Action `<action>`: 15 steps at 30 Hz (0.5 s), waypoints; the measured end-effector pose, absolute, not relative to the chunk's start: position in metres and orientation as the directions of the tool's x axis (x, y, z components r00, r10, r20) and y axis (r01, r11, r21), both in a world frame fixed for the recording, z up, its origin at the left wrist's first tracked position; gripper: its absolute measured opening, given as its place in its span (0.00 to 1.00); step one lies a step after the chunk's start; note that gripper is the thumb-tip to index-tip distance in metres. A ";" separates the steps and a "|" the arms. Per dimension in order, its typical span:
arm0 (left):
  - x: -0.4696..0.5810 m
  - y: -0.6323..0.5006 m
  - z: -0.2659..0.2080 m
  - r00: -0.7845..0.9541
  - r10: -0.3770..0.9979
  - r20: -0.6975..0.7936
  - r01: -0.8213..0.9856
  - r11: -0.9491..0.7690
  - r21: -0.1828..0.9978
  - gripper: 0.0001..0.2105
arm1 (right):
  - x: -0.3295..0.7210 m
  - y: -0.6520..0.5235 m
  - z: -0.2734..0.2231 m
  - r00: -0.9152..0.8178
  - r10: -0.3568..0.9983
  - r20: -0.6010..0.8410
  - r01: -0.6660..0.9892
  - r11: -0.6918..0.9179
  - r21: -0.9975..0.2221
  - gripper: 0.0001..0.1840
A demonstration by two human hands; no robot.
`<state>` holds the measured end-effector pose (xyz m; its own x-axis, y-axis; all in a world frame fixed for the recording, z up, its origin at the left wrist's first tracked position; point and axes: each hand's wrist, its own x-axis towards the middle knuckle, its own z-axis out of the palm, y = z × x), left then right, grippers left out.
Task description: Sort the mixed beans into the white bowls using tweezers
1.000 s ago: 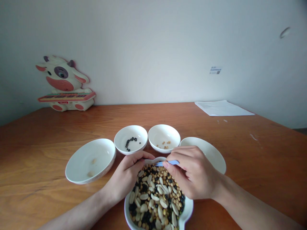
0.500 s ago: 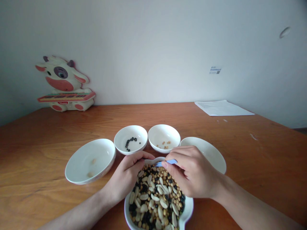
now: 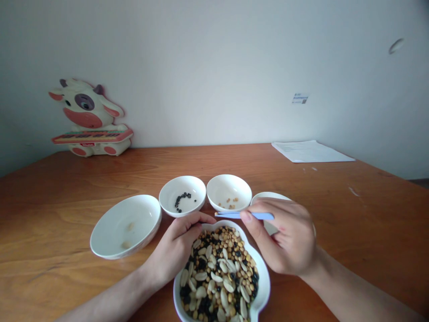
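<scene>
My left hand (image 3: 179,243) is closed on the far left rim of a white, wavy-edged dish (image 3: 263,268) filled with mixed peanuts, yellow soybeans and black beans. Between the thumb and fingers of my right hand (image 3: 288,239) is a pair of blue tweezers (image 3: 258,215), tips pointing left above the dish's far edge. A small tan soybean (image 3: 216,214) appears pinched at the tips. Just beyond them stands a white bowl (image 3: 229,184) with several soybeans inside. Beside it, another white bowl (image 3: 182,184) holds several black beans.
At left, a larger white bowl (image 3: 107,223) contains two pale pieces. My right hand partly covers a fourth white bowl (image 3: 270,195). A cow-shaped toy keyboard (image 3: 92,134) stands at the back left of the wooden table (image 3: 335,210), and white papers (image 3: 311,151) lie at the back right.
My right hand has lifted the tweezers out of the mixed beans, up and slightly right, with a small soybean now at their tips. My left hand keeps its place on the dish.
</scene>
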<state>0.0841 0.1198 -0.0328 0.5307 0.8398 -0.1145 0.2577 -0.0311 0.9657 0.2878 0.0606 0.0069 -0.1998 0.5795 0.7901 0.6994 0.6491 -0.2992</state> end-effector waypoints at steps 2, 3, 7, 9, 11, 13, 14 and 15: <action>0.084 0.119 -0.033 0.537 0.834 -0.130 0.265 -0.021 0.964 0.12 | 0.293 0.062 0.008 -0.140 0.564 0.814 0.770 0.579 -0.269 0.12; 0.084 0.119 -0.032 0.541 0.830 -0.138 0.270 -0.017 0.963 0.12 | 0.295 0.063 0.009 -0.120 0.559 0.820 0.803 0.540 -0.251 0.12; 0.084 0.119 -0.032 0.536 0.833 -0.138 0.287 -0.025 0.958 0.12 | 0.303 0.068 0.007 -0.072 0.574 0.816 0.882 0.419 -0.216 0.15; 0.084 0.119 -0.032 0.530 0.837 -0.138 0.294 -0.029 0.955 0.12 | 0.304 0.070 0.006 -0.061 0.591 0.804 0.896 0.387 -0.217 0.16; 0.085 0.120 -0.033 0.529 0.837 -0.142 0.294 -0.023 0.956 0.13 | 0.304 0.071 0.006 -0.054 0.606 0.793 0.908 0.360 -0.213 0.17; 0.085 0.120 -0.033 0.532 0.834 -0.148 0.297 -0.020 0.955 0.12 | 0.304 0.071 0.005 -0.047 0.614 0.788 0.919 0.336 -0.207 0.17; 0.085 0.120 -0.033 0.532 0.834 -0.147 0.300 -0.023 0.954 0.12 | 0.304 0.072 0.005 -0.042 0.618 0.785 0.923 0.326 -0.207 0.18; 0.085 0.120 -0.033 0.534 0.833 -0.145 0.301 -0.027 0.953 0.12 | 0.305 0.072 0.005 -0.037 0.621 0.783 0.925 0.318 -0.209 0.18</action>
<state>0.0848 0.1197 -0.0328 0.5344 0.8326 -0.1455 0.3009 -0.0266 0.9533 0.3047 0.0716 0.0048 -0.0369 0.6214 0.7826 0.9250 0.3177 -0.2086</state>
